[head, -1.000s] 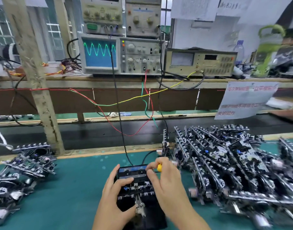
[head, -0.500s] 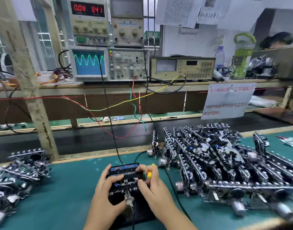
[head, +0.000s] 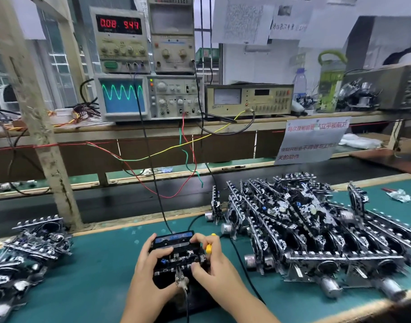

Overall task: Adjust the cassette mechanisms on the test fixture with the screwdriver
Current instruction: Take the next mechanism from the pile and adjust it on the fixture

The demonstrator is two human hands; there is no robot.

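Observation:
A black cassette mechanism [head: 176,255] with a blue-labelled cassette at its far end sits on the dark test fixture [head: 193,299] on the green mat. My left hand [head: 151,273] grips the mechanism's left side, thumb lying on top. My right hand [head: 211,264] holds its right side, and the yellow-handled screwdriver [head: 208,247] is pinched between its fingers. The screwdriver's tip is hidden. A metal clip with a cable [head: 181,279] sticks out of the mechanism's near edge.
A big pile of cassette mechanisms [head: 316,231] lies to the right, a smaller pile [head: 25,250] to the left. Behind the black belt [head: 130,201], a shelf carries an oscilloscope [head: 148,96] showing a green wave, a power supply [head: 120,40] and a meter [head: 248,99]. Wires hang down.
The view has tilted up and drawn back, showing more of the instruments. Both hands stay on the mechanism; the power supply reading changed slightly.

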